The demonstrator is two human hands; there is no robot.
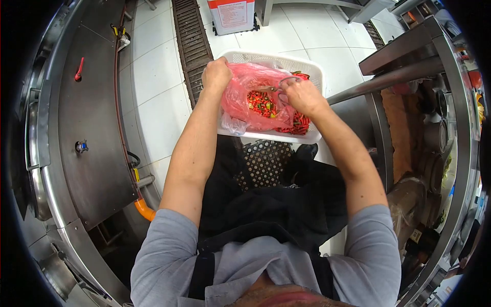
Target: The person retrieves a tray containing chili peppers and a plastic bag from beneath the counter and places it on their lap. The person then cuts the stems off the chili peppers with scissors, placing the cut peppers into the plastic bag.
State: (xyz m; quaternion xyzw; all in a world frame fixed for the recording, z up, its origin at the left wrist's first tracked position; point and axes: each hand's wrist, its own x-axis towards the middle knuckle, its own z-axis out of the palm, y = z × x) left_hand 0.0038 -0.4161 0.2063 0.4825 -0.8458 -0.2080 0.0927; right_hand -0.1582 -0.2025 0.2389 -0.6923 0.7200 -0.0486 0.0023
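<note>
A white plastic basket (313, 70) sits low in front of me, holding a thin red plastic bag (239, 100). Cut red and green chillies (262, 105) lie inside the bag's mouth. Whole red chillies (300, 124) are heaped in the basket beside the bag, on its right. My left hand (217, 77) is closed on the bag's edge at the basket's far left corner. Fingers of my right hand (304, 96) are wrapped round the handles of a pair of scissors (273, 89), whose blades point left over the bag opening. Whether a chilli is between the blades, I cannot tell.
Steel counters (94, 102) line the left side, with a red lever and a blue valve. A steel rack (434, 56) with pots stands at right. A floor drain grate (192, 41) and a white-and-orange tin (232, 18) are beyond the basket. A perforated crate (263, 163) lies between my feet.
</note>
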